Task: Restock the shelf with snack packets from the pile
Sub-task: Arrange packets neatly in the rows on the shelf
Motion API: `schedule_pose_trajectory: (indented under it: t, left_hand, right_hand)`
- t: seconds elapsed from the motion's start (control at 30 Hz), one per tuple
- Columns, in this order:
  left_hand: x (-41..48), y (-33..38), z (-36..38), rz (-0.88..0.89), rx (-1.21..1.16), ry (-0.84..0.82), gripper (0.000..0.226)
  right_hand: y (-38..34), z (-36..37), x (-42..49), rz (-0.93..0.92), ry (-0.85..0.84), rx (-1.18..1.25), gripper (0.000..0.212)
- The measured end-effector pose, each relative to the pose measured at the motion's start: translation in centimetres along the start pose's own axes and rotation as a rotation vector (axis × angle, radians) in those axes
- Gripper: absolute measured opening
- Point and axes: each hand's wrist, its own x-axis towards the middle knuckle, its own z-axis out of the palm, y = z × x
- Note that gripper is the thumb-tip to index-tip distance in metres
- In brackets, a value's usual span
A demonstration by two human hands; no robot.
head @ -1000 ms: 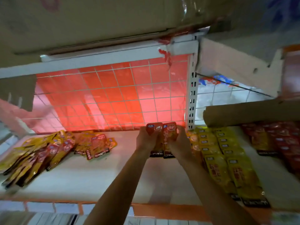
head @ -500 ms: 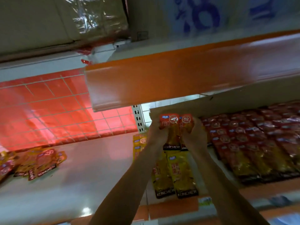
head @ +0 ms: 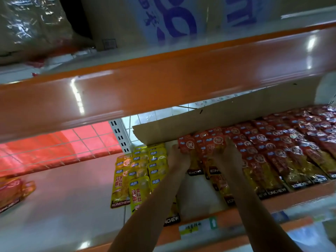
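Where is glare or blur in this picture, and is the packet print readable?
Head view: lamp glare streaks the orange shelf edge; motion blur smears the far-left packets; KONCHEW reads on the yellow packets, less on the red packets in the left hand and right hand.

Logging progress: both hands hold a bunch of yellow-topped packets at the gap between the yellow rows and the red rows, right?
Not quite. In the head view, the bunch in the left hand and right hand is red-topped, not yellow-topped. It is at the gap between the yellow rows and the red rows.
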Motion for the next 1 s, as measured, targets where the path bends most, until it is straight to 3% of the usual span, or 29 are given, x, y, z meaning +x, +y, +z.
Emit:
schedule_pose_trajectory:
  t: [0.17, 0.6, 0.8, 1.0]
  left_hand:
    - [0.6, -0.3, 0.9, -0.004, 0.187, 0.036, 0.024]
    - [0.9, -0.2, 1.1, -0.016, 0.403, 0.003, 0.028]
    - [0.2, 0.0, 0.6, -0.003, 0.368, -0.038, 0.027]
    - [-0.6, 0.1, 0.2, 0.024, 0.357, -0.07, 0.025]
  right_hand:
    - [1.1, 0.8, 0.4, -0.014, -0.05, -0.07, 0.068]
    - [1.3, 3.7, -0.6, -0.205, -0.121, -0.232, 0.057]
    - [1.4, 5.0, -0.9, -0.285, -0.198, -0.445, 0.048]
    - [1.5, 5.0, -1.7, -0.321, -0.133, -0.626, 0.04]
